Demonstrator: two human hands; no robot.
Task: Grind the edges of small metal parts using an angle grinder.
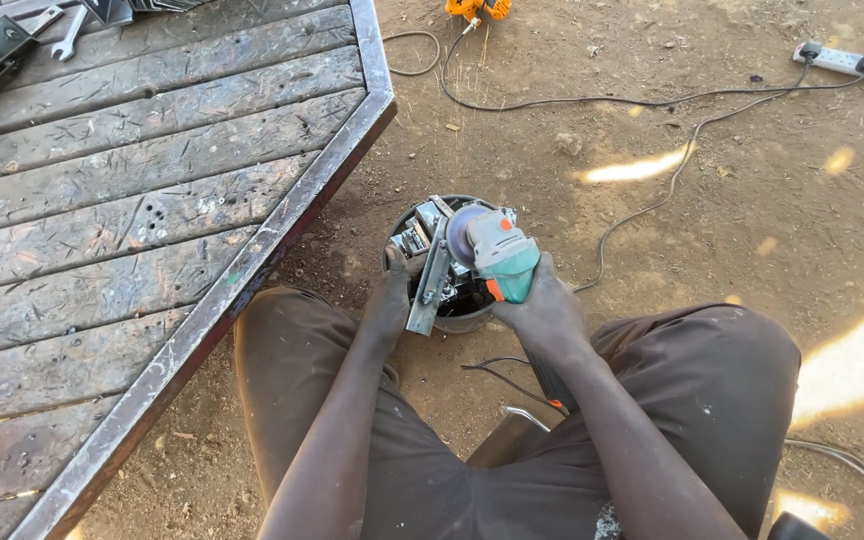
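The right hand (544, 308) is wrapped round a teal-bodied angle grinder (497, 252), its disc against a grey steel angle bar (431, 272) lying across a dark round bucket (449, 262) of metal scraps. The left hand (398, 278) clasps that bar at the bucket's left rim. Left of the bucket stands a plank-topped, steel-framed counter (152, 170); black cables (642, 100) trail beyond the bucket to a white power strip (840, 60).

Teal-and-grey angle grinder (500, 255), orange trim; grey metal bar (430, 285); white power strip (838, 60).
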